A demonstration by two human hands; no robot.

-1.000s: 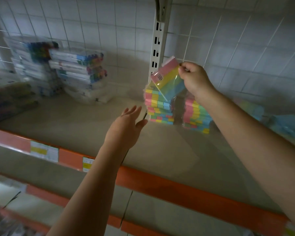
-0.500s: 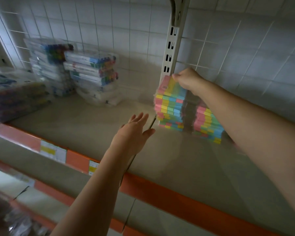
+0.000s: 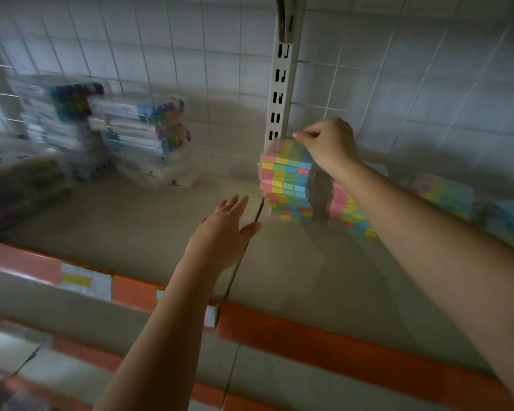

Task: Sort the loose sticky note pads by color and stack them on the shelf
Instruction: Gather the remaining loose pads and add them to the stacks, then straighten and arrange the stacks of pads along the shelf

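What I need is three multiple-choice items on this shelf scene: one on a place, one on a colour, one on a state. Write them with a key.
1. Where is the right hand? A on the floor; B at the top pad of the left stack; C in a pocket.
2. What colour is the shelf edge? A blue; B green; C orange.
3. The left hand is: A open, empty; B gripping a pad; C a fist.
Key: B, its fingers pinch there, beside the upright; C, an orange strip shows; A, its fingers are spread above the shelf.
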